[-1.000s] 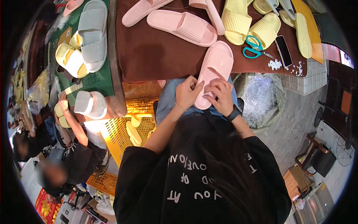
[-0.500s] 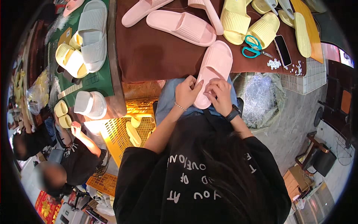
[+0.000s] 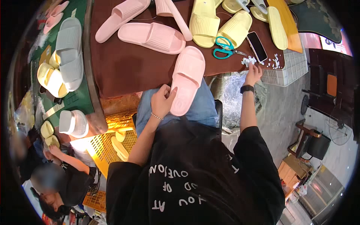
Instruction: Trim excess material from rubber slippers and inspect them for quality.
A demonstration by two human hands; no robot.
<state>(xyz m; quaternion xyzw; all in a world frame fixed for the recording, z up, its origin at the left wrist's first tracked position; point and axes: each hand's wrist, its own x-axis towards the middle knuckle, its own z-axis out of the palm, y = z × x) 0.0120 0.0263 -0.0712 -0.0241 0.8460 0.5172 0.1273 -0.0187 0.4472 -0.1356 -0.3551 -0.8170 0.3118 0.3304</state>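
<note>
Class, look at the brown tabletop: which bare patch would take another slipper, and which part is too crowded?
Free: the brown table between its left edge and the pink slipper under the left hand. Crowded: the far right, with yellow slippers, scissors, phone and white bits by the right hand.

The scene is taken by a single head-worn fisheye camera, looking steeply down over the wearer's chest and lap. The brown table is seen at the upper part of the picture, close in, with its edges bent toward the dark round rim (a mark of the wide lens). The floor is caught at the right and another person at the lower left. No second view is given, so nothing is shared.
</note>
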